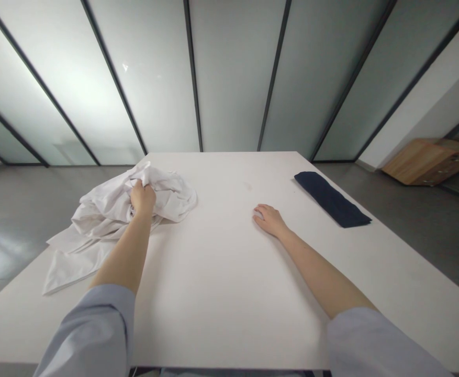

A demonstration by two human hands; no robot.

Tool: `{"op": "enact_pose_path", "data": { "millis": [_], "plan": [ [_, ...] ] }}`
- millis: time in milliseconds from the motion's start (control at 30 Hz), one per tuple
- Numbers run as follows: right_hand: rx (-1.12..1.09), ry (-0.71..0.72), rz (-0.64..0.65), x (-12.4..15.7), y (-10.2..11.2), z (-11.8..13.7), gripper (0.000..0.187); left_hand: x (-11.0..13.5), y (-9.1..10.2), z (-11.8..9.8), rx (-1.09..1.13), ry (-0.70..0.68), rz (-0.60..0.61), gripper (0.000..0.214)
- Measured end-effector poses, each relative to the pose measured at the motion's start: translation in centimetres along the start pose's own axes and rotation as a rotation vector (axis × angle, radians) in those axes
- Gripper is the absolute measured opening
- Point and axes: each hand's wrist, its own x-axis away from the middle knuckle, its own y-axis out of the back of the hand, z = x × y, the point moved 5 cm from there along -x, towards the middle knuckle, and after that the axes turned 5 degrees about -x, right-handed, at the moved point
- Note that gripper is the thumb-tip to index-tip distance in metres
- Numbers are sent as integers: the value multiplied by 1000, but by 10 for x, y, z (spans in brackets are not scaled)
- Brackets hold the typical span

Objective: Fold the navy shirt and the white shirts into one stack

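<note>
A crumpled white garment [107, 214] lies on the left side of the white table [221, 272], partly hanging over the left edge. My left hand [142, 198] is closed in a fist on a bunch of its fabric near the top of the heap. My right hand [269, 219] rests flat on the bare tabletop right of centre, fingers stretched out and holding nothing. A folded dark navy cloth [331, 199] lies at the table's far right, a short way beyond my right hand.
Frosted glass panels with dark frames [229, 78] stand behind the table. A wooden cabinet [429, 159] sits on the grey floor at the far right. Grey floor surrounds the table on both sides.
</note>
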Motion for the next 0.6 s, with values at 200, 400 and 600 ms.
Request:
{"op": "enact_pose_path", "data": {
  "millis": [200, 400, 600],
  "plan": [
    [-10, -3, -10, -1, 1, 3, 33, -13, 32, -65, 344, -93, -267, 33],
    [-298, -54, -221, -3, 7, -14, 32, 71, -9, -190, 440, -655, 254, 27],
    [-617, -378, -865, 11, 39, -67, 38, 175, -79, -197, 239, -1060, 737, 36]
  ]
}}
